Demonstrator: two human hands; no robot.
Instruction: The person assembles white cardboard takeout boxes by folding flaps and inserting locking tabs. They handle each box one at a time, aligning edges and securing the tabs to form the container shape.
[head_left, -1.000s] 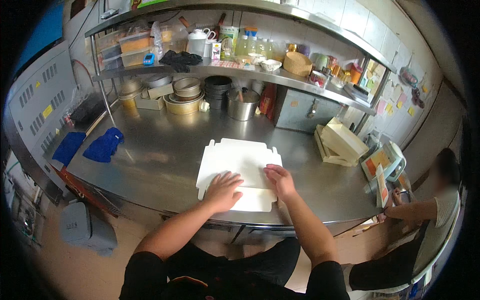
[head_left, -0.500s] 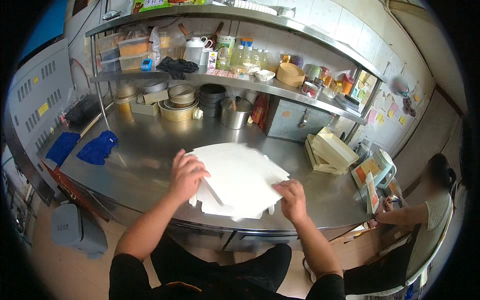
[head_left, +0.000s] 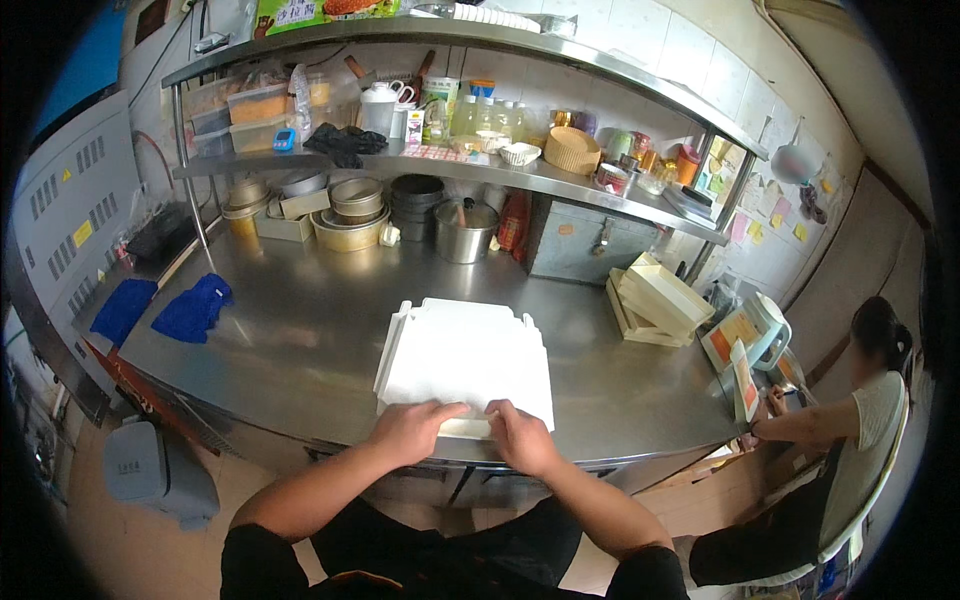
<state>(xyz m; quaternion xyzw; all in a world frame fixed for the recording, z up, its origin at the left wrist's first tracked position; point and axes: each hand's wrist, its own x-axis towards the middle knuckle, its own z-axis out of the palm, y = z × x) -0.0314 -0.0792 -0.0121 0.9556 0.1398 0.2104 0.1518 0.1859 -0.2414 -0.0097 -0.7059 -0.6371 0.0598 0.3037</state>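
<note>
White flat cardboard box blank point(head_left: 468, 362), centre frame: likely light, bendy; best gripped at edges. Left hand point(head_left: 413, 430), right hand point(head_left: 522, 438) pressed flat on near edge.

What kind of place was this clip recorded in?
Most likely a bakery or commercial kitchen prep area: a steel counter, stacked round cake tins beneath a steel shelf of containers, and folded white boxes. Both hands, left hand and right hand, press a flat white box blank.
</note>
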